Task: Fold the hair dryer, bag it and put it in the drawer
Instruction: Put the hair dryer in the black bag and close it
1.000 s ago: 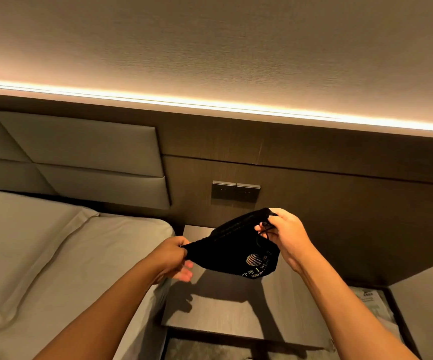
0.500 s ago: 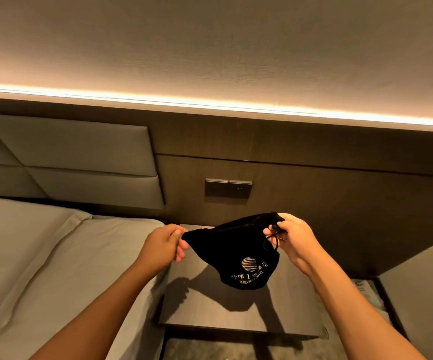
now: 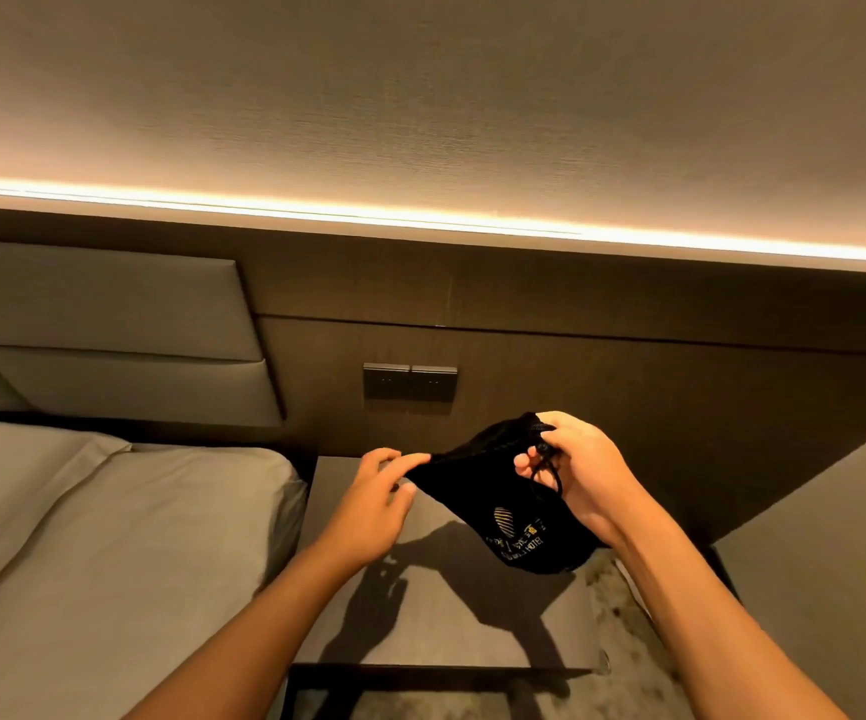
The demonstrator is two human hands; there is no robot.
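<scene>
Left hand (image 3: 375, 498) let go; bag (image 3: 503, 504) hangs from right hand (image 3: 576, 472) grip.

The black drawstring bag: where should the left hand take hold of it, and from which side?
Probably the gathered rim of the black drawstring bag at its left corner, approached from the left. The right hand pinches the cord end, so the rim stretches toward the left hand, while the body hangs limp over the nightstand.

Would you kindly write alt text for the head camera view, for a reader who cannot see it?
Two bare hands hold a black drawstring bag in the air above a dark bedside table: the right hand pinches its cord end, the left hand touches its opposite corner. A bed lies to the left.
</scene>
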